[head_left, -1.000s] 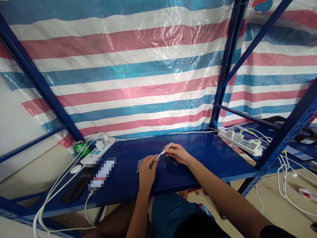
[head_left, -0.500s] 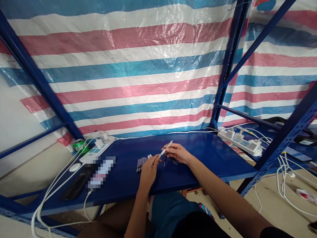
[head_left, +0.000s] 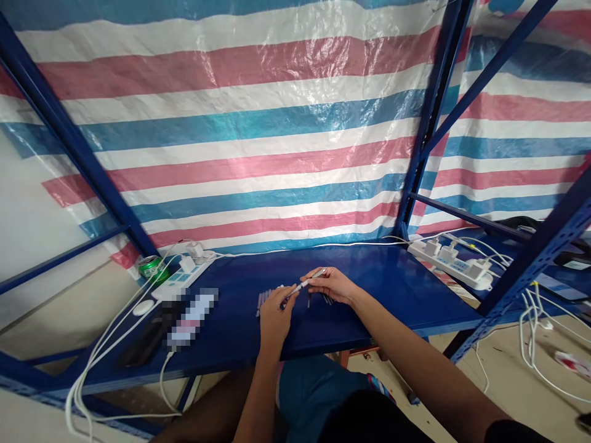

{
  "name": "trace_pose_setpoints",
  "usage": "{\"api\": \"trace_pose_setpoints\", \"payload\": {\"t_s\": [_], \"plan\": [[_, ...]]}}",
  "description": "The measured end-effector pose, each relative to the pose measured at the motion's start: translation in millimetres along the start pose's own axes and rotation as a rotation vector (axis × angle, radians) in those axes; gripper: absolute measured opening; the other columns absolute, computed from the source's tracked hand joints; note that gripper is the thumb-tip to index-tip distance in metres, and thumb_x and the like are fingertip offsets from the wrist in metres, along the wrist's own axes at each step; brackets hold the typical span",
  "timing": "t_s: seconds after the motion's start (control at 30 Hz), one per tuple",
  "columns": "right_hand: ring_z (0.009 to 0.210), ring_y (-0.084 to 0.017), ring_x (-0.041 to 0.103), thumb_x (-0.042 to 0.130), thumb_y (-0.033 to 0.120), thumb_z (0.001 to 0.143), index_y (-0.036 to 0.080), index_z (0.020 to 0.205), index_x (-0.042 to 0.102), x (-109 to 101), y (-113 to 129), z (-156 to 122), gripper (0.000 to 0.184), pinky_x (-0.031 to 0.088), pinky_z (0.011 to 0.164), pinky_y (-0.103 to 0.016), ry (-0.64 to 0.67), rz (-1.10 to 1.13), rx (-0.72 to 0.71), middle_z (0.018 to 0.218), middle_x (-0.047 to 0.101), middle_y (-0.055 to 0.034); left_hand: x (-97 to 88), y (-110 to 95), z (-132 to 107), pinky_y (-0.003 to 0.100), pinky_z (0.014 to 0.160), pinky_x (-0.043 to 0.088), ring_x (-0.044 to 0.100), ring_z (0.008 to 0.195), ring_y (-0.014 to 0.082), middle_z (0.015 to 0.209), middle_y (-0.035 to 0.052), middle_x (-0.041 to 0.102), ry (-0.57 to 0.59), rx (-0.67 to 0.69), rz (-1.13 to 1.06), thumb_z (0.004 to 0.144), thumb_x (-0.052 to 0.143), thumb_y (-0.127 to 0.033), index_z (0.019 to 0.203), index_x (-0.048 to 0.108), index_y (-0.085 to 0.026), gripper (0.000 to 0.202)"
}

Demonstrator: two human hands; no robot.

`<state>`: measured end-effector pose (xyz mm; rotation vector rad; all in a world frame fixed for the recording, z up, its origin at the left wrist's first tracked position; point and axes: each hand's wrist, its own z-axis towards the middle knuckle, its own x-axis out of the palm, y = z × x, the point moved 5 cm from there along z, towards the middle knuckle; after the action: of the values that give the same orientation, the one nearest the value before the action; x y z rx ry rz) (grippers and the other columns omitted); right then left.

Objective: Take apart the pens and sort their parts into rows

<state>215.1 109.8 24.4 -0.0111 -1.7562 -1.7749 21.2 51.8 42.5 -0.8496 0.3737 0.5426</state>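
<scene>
A slim white pen [head_left: 303,285] is held slantwise between my two hands above the blue table. My left hand [head_left: 277,309] is closed around its lower left end. My right hand [head_left: 336,285] pinches the upper right part, thumb and fingers pressed together. Several pale, thin pen-like tubes [head_left: 264,299] lie in a row beside my left hand, partly covered by it. Under my right hand lie several thin dark sticks [head_left: 327,299], mostly hidden; their kind is too small to tell.
On the left of the blue table [head_left: 221,344] are a phone [head_left: 191,320] with a cable, a white power strip [head_left: 182,280] and a green can [head_left: 153,269]. Another power strip [head_left: 450,264] with plugs sits at the right. Blue metal posts [head_left: 427,123] frame the table.
The pen has tipped from a steeper slant to a flatter one, its upper end coming down. My hands stay close together, both on the pen. The view has shifted slightly.
</scene>
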Motion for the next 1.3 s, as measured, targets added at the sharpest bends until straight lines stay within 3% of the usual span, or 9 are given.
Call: {"api": "trace_pose_setpoints", "payload": {"t_s": [0.13,0.23,0.37,0.5,0.67,0.9,1.03,1.3], "plan": [[0.083,-0.019,0.079,0.099,0.033,0.067,0.013,0.091,0.083,-5,-4,4,0.035,0.066,0.077,-0.026,-0.080,0.005,-0.032,0.099,0.083,-0.0127,2.4,-5,-2,0.039,0.086,0.059,0.073,0.097,0.0260,0.112,0.0100,0.078,-0.024,0.044,0.020,0.104,0.055,-0.049,0.113,0.080,-0.025,0.035],[0.076,-0.018,0.078,0.098,0.035,0.070,0.013,0.087,0.083,-7,-7,7,0.032,0.067,0.070,-0.024,-0.117,0.002,-0.048,0.092,0.082,-0.0122,4.1,-10,-2,0.038,0.082,0.058,0.073,0.089,0.0246,0.107,0.0105,0.078,0.002,0.065,0.028,0.105,0.056,-0.047,0.116,0.079,-0.024,0.034],[0.072,-0.018,0.077,0.099,0.035,0.069,0.014,0.085,0.083,-9,-3,7,0.030,0.066,0.065,-0.024,-0.144,-0.011,-0.080,0.091,0.082,-0.0115,5.5,-10,0,0.034,0.075,0.056,0.073,0.084,0.0232,0.101,0.0087,0.079,0.065,-0.007,0.007,0.108,0.050,-0.045,0.121,0.076,-0.024,0.037],[0.074,-0.018,0.077,0.100,0.037,0.068,0.015,0.085,0.082,-9,-1,5,0.033,0.066,0.067,-0.026,-0.155,-0.006,-0.096,0.095,0.082,-0.0117,9.4,-11,2,0.033,0.075,0.053,0.072,0.080,0.0223,0.089,0.0058,0.078,0.131,0.005,0.010,0.108,0.050,-0.044,0.110,0.078,-0.024,0.035],[0.077,-0.018,0.077,0.099,0.040,0.069,0.013,0.086,0.082,-6,-5,6,0.036,0.066,0.070,-0.025,-0.131,0.001,-0.077,0.092,0.082,-0.0125,5.3,-14,1,0.033,0.075,0.052,0.069,0.081,0.0218,0.089,0.0065,0.074,0.045,0.053,0.068,0.104,0.058,-0.044,0.106,0.076,-0.022,0.028],[0.073,-0.020,0.076,0.099,0.044,0.068,0.015,0.081,0.081,-8,-5,7,0.037,0.067,0.075,-0.031,-0.198,0.001,-0.103,0.081,0.080,-0.0080,14.3,-7,1,0.037,0.084,0.057,0.074,0.092,0.0237,0.103,0.0074,0.080,0.198,-0.003,-0.064,0.111,0.039,-0.040,0.121,0.074,-0.023,0.040],[0.075,-0.020,0.077,0.099,0.045,0.066,0.014,0.083,0.080,-7,-4,7,0.040,0.067,0.071,-0.029,-0.193,-0.004,-0.107,0.085,0.080,-0.0086,13.4,-3,1,0.035,0.083,0.058,0.075,0.094,0.0234,0.105,0.0064,0.081,0.151,0.012,-0.060,0.109,0.046,-0.037,0.121,0.074,-0.024,0.033],[0.080,-0.020,0.077,0.099,0.043,0.067,0.015,0.085,0.079,0,-3,6,0.039,0.067,0.076,-0.031,-0.139,0.026,-0.116,0.090,0.080,-0.0087,2.1,-13,2,0.031,0.074,0.055,0.067,0.079,0.0182,0.102,0.0071,0.075,0.021,0.064,-0.016,0.102,0.062,-0.041,0.115,0.075,-0.022,0.026]]}}
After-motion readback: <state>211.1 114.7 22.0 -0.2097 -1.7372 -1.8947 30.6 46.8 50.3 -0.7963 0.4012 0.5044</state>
